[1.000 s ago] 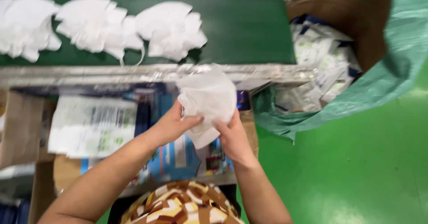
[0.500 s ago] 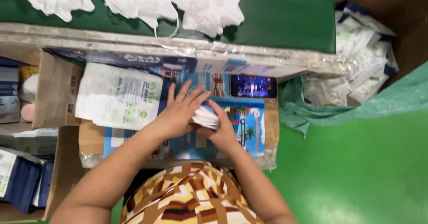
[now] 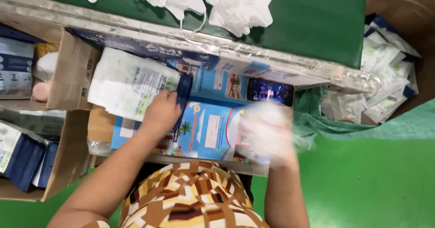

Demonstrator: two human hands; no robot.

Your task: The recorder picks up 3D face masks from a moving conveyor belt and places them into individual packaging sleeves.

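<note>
While the left hand (image 3: 162, 111) is closed on the edge of a white printed pouch (image 3: 131, 88), whose long axis is laid roughly left to right, a blurred white mask (image 3: 267, 130) is gripped in the right hand (image 3: 272, 139); its direction cannot be told. Both are held over a blue carton (image 3: 204, 133) below the green surface (image 3: 312, 19), beside a green floor (image 3: 362, 182).

Lit phone screen (image 3: 270, 91) beside white packet stack (image 3: 131, 87).

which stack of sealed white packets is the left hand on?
The left hand rests on the flat white packets with a dark blue edge lying on the blue carton in front of the person, not on the loose pile of packets in the sack far right.
</note>
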